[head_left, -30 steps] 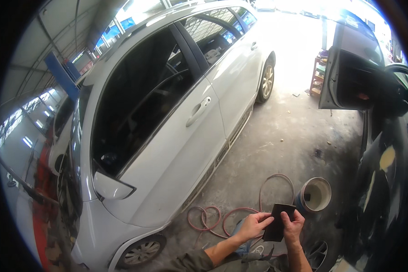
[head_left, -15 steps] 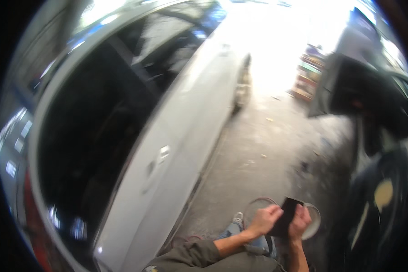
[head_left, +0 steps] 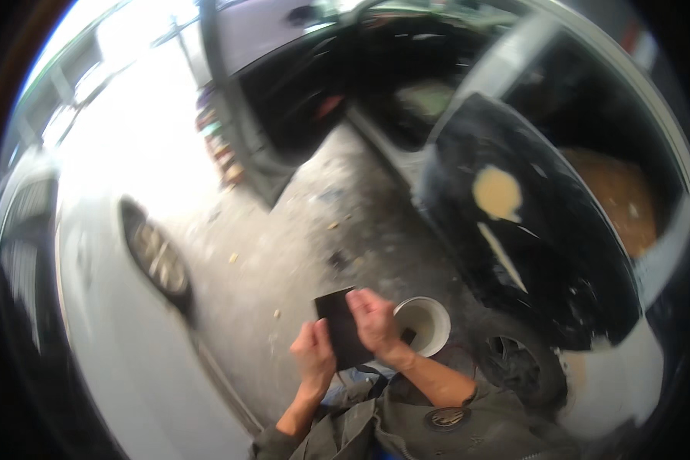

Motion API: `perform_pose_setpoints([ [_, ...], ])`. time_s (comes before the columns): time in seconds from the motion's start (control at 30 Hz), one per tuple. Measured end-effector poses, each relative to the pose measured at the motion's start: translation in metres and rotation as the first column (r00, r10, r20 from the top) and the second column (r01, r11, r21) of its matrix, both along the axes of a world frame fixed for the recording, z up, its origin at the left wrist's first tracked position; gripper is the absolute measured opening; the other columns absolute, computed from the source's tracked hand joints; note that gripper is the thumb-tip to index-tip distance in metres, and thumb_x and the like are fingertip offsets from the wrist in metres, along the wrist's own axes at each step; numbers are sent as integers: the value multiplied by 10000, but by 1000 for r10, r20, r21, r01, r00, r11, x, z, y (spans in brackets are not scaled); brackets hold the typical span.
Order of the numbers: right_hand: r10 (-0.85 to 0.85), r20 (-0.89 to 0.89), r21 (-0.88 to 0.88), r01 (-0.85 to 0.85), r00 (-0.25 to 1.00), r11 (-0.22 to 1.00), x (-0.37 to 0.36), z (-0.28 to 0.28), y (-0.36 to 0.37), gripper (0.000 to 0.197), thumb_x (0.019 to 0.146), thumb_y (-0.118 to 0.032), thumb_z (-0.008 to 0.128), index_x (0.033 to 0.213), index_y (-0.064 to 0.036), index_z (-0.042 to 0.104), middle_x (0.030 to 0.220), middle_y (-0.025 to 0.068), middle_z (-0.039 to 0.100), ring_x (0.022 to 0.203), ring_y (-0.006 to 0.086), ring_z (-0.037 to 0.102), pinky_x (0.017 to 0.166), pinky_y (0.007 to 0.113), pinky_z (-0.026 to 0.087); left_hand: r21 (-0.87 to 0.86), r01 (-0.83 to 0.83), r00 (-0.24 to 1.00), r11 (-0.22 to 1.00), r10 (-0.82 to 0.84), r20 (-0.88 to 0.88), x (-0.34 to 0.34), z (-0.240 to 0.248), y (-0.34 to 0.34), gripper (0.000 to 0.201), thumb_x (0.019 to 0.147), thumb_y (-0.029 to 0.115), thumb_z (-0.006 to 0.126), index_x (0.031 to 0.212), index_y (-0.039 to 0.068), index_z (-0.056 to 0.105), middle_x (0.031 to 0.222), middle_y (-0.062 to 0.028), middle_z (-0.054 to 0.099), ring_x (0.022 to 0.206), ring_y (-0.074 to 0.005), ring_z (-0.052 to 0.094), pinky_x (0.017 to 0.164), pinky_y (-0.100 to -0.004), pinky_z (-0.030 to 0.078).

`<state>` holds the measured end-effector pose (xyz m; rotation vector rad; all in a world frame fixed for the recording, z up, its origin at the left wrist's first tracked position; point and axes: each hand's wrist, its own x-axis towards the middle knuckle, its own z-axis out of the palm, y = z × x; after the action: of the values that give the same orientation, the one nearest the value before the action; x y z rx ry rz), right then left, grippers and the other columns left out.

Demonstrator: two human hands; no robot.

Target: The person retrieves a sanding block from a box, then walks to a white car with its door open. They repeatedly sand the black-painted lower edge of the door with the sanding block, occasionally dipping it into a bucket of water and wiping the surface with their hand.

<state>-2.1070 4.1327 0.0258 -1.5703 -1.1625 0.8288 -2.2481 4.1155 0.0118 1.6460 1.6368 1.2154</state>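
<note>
A black rectangular sheet [head_left: 340, 331], which looks like sandpaper, is held in front of my body between both hands. My left hand [head_left: 313, 353] is closed on its left edge, thumb on top. My right hand [head_left: 373, 320] grips the upper right edge with bent fingers. Just right of that hand, on the floor, stands a white bucket [head_left: 444, 330] with a small dark piece showing inside. Further right is a black car door panel [head_left: 540, 264] with a round beige filler patch [head_left: 497, 193] and a thin pale streak below it.
A white car [head_left: 123, 330] with a wheel [head_left: 159, 259] runs along the left. To the right, another car has a tyre [head_left: 517, 364] near the bucket and an open door [head_left: 254, 153] ahead. Stacked coloured items [head_left: 219, 146] stand beyond; small bits lie on the concrete floor [head_left: 284, 245].
My view has swung right, from the white car toward the black door panel with the filler patch. Both hands still hold the sheet.
</note>
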Motion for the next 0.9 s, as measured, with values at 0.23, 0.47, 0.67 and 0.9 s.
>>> perform_pose_setpoints([
  [0.23, -342, 179, 307, 278, 922, 910, 62, 6, 50, 352, 1032, -269, 633, 767, -42, 585, 618, 201, 577, 575, 417, 620, 495, 457, 436, -27, 232, 959, 972, -224, 175, 80, 12, 119, 347, 1065, 229, 600, 816, -11, 595, 603, -115, 528, 561, -145, 443, 527, -362, 391],
  [0.47, -591, -84, 81, 597, 802, 798, 132, 24, 57, 335, 1064, -282, 590, 889, -2, 643, 641, 111, 500, 631, 83, 429, 560, 326, 399, 180, 646, 763, 741, -633, -130, 161, 31, 168, 205, 995, 122, 683, 828, 32, 605, 649, -178, 598, 527, -345, 589, 512, -414, 449],
  [0.67, -870, 16, 288, 831, 492, 475, 173, 15, 83, 325, 1073, -211, 580, 830, 6, 579, 652, 86, 468, 629, 135, 390, 575, 329, 375, 68, 808, 585, 585, -811, 25, 201, 31, 188, 241, 973, 207, 744, 858, 13, 659, 631, -141, 604, 518, -225, 551, 529, -348, 454],
  [0.9, -902, 59, 272, 863, 427, 426, 182, 16, 155, 333, 1075, -219, 582, 832, 8, 586, 623, 85, 460, 591, 152, 390, 554, 329, 369, 81, 877, 477, 474, -879, -15, 218, 19, 276, 233, 985, 200, 723, 865, 29, 621, 663, -162, 612, 548, -312, 576, 531, -391, 453],
])
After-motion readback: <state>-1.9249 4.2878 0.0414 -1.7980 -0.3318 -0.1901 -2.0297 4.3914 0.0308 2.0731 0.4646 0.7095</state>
